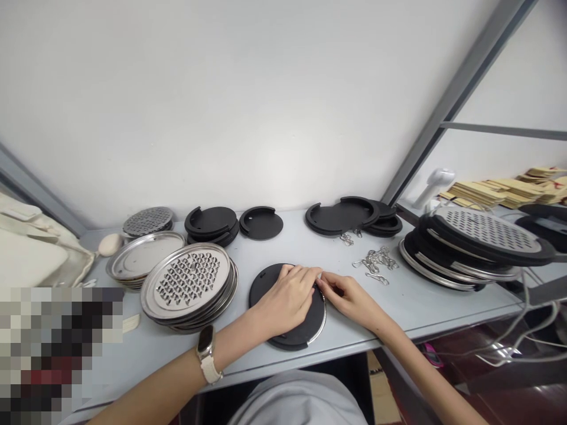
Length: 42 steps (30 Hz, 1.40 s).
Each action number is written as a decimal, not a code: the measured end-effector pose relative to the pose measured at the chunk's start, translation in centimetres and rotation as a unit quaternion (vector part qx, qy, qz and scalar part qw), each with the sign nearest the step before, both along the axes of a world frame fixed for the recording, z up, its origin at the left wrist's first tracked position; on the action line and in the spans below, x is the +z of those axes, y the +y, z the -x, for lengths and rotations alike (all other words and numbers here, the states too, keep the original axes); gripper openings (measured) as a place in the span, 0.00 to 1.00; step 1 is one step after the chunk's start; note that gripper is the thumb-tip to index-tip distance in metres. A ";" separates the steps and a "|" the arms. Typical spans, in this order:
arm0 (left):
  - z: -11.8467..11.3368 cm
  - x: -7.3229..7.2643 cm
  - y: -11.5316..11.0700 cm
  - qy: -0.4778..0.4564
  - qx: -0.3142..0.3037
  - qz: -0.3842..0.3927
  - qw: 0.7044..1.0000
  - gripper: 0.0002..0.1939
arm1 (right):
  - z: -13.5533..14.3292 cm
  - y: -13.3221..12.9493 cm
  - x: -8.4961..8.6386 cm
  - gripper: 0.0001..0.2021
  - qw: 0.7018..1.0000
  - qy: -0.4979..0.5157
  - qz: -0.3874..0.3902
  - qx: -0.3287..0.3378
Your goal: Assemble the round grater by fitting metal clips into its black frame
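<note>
In front of me on the table lies a round black disc with a strip of silver metal showing along its lower right edge. My left hand, with a watch at the wrist, is over this disc, fingers together and curled toward its upper right rim, holding it. Against that same rim, my right hand has thumb and fingers pinched. Whatever sits between them is too small and covered to make out. Several wire clips lie loose to the right.
At left stand stacks of metal grater discs and plain metal rings. Black round holders and a larger black ring line the wall. A tall stack of assembled graters stands right, near cables.
</note>
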<state>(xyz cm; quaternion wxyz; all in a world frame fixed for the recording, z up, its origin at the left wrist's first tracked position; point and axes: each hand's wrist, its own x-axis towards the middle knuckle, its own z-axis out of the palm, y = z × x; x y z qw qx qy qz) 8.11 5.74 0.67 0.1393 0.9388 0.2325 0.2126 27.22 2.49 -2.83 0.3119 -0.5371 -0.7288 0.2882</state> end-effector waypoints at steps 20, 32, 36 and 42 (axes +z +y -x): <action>0.1 -0.1 0.1 -0.010 -0.015 0.017 1.000 0.17 | -0.1 0.0 0.0 0.14 1.000 0.015 0.006 0.001; 0.1 0.0 0.1 -0.023 -0.030 0.055 0.998 0.20 | -0.1 0.0 0.1 0.14 1.000 0.022 0.005 0.004; 0.1 0.0 0.2 -0.026 -0.032 0.067 0.997 0.21 | -0.1 0.0 0.0 0.13 1.000 0.029 0.002 0.003; 0.1 0.1 0.2 -0.020 -0.030 0.062 0.997 0.21 | -0.2 0.0 -0.3 0.13 0.999 0.034 0.001 0.006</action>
